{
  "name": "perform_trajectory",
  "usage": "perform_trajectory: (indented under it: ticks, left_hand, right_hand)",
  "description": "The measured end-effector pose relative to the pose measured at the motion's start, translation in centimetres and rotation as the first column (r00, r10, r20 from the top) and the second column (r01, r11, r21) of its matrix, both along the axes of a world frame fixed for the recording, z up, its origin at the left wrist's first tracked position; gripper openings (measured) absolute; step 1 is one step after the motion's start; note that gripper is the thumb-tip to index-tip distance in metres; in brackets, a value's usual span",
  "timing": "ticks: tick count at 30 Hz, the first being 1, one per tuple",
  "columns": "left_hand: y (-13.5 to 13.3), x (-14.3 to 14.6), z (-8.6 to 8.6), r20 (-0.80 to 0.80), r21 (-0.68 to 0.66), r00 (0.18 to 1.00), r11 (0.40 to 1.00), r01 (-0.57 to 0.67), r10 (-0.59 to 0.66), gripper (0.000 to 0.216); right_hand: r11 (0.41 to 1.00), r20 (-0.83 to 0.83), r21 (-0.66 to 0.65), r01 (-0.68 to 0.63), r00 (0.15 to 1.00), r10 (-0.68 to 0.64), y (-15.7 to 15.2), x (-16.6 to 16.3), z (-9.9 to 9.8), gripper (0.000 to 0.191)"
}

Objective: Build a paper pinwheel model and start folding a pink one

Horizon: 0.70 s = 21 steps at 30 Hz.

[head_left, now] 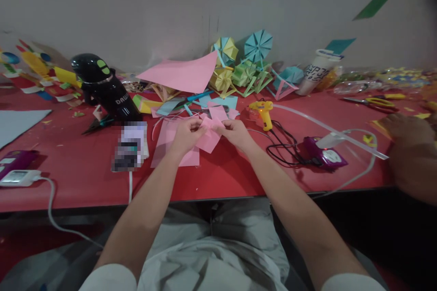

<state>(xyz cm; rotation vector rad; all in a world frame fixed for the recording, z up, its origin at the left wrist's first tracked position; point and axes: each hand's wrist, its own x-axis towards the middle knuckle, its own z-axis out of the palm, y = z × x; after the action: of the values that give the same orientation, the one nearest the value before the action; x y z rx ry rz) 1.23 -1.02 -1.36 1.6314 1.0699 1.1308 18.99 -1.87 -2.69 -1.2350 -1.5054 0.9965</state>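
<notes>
You hold a small folded pink paper piece (209, 132) between both hands, lifted just above the red table (85, 168) so that you can work its edges without the surface getting in the way. Your left hand (187, 134) has its fingers closed narrowly on the piece's left side, pinching it, and your right hand (235, 132) does the same on the right side, thumb and fingertips drawn together on the paper; held from both ends like this, the piece stays taut and a crease can be set cleanly. Taking the yellow glue gun (262, 112) as your landmark: the pink piece hangs to its left and slightly nearer you, and a flat pink sheet (170, 148) lies on the table further left of the gun, under your left hand, probably kept as stock within reach. Behind the gun, against the wall, stand the finished folded paper shapes (244, 66) in teal, yellow and green, out of the working area. Left of the gun and further back, a large pink sheet (180, 75) leans propped up. Right of the gun lies a purple device (324, 154) with cables, and beyond it another person's hand (408, 129) rests near the table's edge.
</notes>
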Motion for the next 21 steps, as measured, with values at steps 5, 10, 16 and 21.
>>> perform_trajectory:
  ticks: [5,10,16,21]
  left_hand:
    - [0.0,0.1,-0.1,0.033,-0.005,0.999,1.0,0.025,-0.025,0.026]
    - [-0.4,0.0,0.4,0.021,-0.051,0.999,0.998,-0.031,0.033,0.028]
    - [-0.3,-0.3,0.7,0.022,-0.082,0.995,0.992,-0.093,0.095,0.026]
    - [-0.4,-0.3,0.9,0.021,-0.125,0.991,0.983,-0.132,0.136,0.028]
  right_hand:
    - [1.0,0.007,0.012,0.006,1.0,-0.006,0.0,0.0,0.0,0.046]
    - [1.0,0.015,0.013,0.003,1.0,-0.004,0.1,0.1,-0.2,0.045]
    - [0.996,-0.184,-0.061,-0.063,0.982,0.05,0.0,-0.1,0.3,0.044]
    - [0.998,-0.18,-0.056,-0.007,0.984,-0.003,-0.1,0.1,0.6,0.042]
